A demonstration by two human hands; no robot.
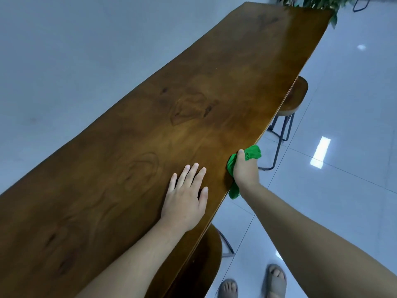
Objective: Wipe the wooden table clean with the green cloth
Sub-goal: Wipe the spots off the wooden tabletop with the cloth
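A long brown wooden table [150, 130] runs from the lower left to the upper right of the head view. My right hand [245, 171] is shut on a bunched green cloth [253, 152] and presses it against the table's right edge. Cloth ends stick out above and below my fist. My left hand [187, 196] lies flat on the tabletop with fingers spread, just left of the right hand, holding nothing.
Two wooden stools with dark metal legs are tucked under the right edge, one far [294, 97] and one near [208, 254]. A leafy plant [318, 3] stands past the table's far end. Glossy tiled floor [343, 147] lies to the right; my sandalled feet [277, 280] show below.
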